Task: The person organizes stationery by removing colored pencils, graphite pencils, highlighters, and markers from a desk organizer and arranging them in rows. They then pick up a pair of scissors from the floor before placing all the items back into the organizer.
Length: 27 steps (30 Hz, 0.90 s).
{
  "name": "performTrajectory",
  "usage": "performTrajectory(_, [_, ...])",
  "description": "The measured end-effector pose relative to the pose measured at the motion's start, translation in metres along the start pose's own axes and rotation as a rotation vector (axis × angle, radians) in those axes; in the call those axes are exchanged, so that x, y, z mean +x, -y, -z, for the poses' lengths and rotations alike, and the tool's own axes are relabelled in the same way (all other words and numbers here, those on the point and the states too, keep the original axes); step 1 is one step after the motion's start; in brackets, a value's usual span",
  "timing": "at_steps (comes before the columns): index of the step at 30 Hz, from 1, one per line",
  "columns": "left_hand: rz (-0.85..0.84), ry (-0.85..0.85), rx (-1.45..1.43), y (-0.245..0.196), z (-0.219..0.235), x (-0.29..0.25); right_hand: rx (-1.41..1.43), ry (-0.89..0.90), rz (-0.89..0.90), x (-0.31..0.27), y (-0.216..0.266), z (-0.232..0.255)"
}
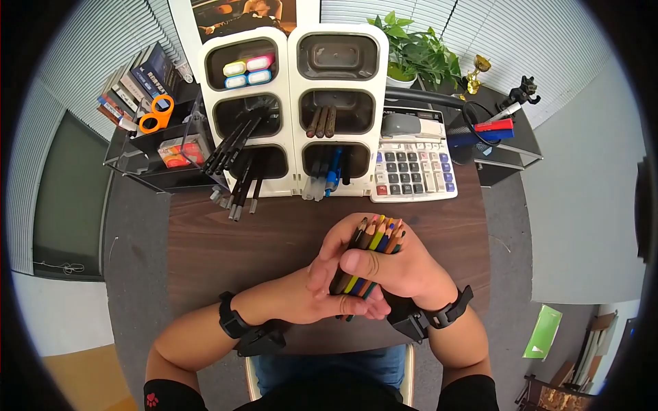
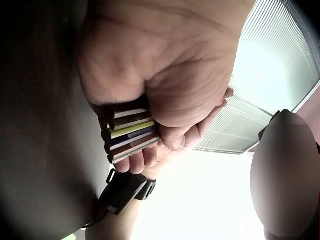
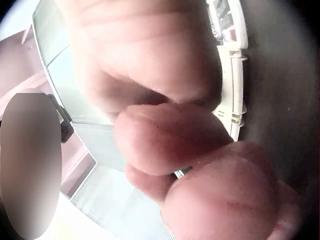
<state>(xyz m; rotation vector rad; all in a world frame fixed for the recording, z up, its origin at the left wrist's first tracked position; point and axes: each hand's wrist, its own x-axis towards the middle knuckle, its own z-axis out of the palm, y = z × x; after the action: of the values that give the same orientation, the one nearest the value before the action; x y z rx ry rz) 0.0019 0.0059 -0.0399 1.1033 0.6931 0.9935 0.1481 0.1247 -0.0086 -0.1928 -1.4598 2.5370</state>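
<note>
Close over the front of the brown table, both hands hold one bundle of colored pencils (image 1: pixel 377 236). The sharpened tips point up and away from the body, in brown, yellow, blue, orange and other colors. My right hand (image 1: pixel 411 267) wraps round the bundle from the right, its thumb across the front. From the left, my left hand (image 1: pixel 305 291) grips the lower part, thumb near the bottom ends. In the left wrist view the flat pencil ends (image 2: pixel 132 131) stick out below the left palm. Fingers and palm hide nearly all of the bundle in the right wrist view.
Ahead stands a white organizer (image 1: pixel 291 103) with dark compartments holding highlighters (image 1: pixel 248 71), black pencils (image 1: pixel 236 144), brown pencils (image 1: pixel 322 122) and pens (image 1: pixel 334 171). A calculator (image 1: pixel 415 168) lies to its right. Side racks hold books, orange scissors (image 1: pixel 157 113) and markers (image 1: pixel 495 129).
</note>
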Motion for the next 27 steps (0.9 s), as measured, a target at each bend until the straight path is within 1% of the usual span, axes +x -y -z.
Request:
performTrajectory(2, [0.083,0.070,-0.099,0.002,0.002,-0.001,-0.020,-0.005,0.008,-0.001,0.001,-0.001])
performTrajectory(3, [0.083,0.065,-0.101,0.005,0.003,-0.001,-0.039,-0.010,0.019,-0.001,0.001,-0.001])
performTrajectory(6, [0.064,0.125,-0.140,0.010,0.005,-0.001,-0.089,-0.015,0.009,-0.001,0.001,0.002])
performTrajectory(8, [0.053,0.136,-0.190,0.010,0.006,0.001,-0.074,-0.038,-0.006,0.000,-0.001,0.004])
performTrajectory(10, [0.037,0.120,-0.246,0.011,0.003,-0.001,-0.056,-0.062,-0.022,0.000,-0.003,0.003])
performTrajectory(12, [0.023,0.102,-0.300,0.012,0.001,-0.002,-0.030,-0.050,0.015,0.001,-0.003,0.000])
performTrajectory(13, [0.036,0.150,-0.335,0.013,0.002,-0.003,-0.027,-0.048,0.016,0.001,-0.003,-0.001])
performTrajectory(14, [0.049,0.199,-0.369,0.013,0.002,-0.003,-0.051,-0.009,0.038,0.001,-0.004,-0.001])
performTrajectory(15, [0.052,0.199,-0.366,0.012,0.001,-0.003,-0.075,0.030,0.060,0.001,-0.003,-0.002])
performTrajectory(16, [0.044,0.213,-0.392,0.011,0.000,-0.004,-0.073,0.029,0.063,0.001,-0.002,-0.002])
performTrajectory(17, [0.036,0.228,-0.420,0.011,-0.001,-0.004,-0.042,0.010,0.011,0.000,0.000,-0.003])
performTrajectory(18, [0.037,0.230,-0.421,0.010,0.000,-0.004,-0.011,-0.009,-0.042,0.000,0.002,-0.004])
performTrajectory(19, [0.021,0.209,-0.411,0.010,0.001,-0.003,-0.012,-0.012,-0.042,0.000,0.005,-0.005])
performTrajectory(21, [0.005,0.189,-0.404,0.013,0.003,-0.002,0.037,-0.073,-0.095,0.002,0.008,-0.007])
performTrajectory(23, [-0.004,0.092,-0.403,0.023,0.004,-0.001,0.054,-0.096,-0.094,0.003,0.004,-0.006])
performTrajectory(27, [-0.025,0.069,-0.357,0.021,0.003,-0.001,0.068,-0.141,-0.093,0.004,0.001,-0.005])
